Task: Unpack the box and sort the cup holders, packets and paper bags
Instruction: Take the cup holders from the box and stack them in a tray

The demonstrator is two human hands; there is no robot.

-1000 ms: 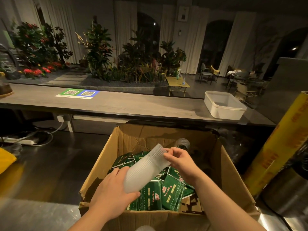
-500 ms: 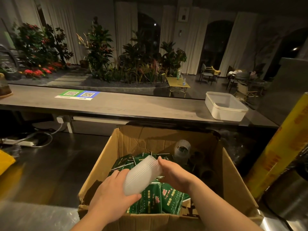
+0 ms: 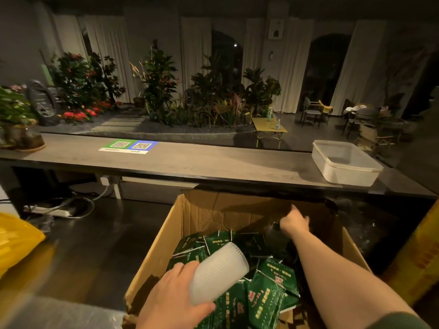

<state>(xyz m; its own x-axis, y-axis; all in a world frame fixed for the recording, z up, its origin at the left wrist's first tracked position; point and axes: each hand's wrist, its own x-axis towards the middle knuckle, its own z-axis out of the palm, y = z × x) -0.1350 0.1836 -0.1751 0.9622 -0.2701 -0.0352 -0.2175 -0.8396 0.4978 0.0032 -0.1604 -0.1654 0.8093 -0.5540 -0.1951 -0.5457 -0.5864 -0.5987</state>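
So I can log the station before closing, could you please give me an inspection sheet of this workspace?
Surface: grey counter behind an open cardboard box.
Job's things: green packets fill the box; stack of translucent cup holders above them; paper bags not seen.
Clutter: white tub, QR sign, yellow bag.
Hands: left hand grips the stack; right hand reaches into the box's far corner, blurred.
Cables: power strip with cords below the counter.
Surroundings: indoor plants, chairs.

Café: service counter (image 3: 213, 162), QR code sign (image 3: 129, 146), seating (image 3: 313, 112), planted bed (image 3: 209, 100).
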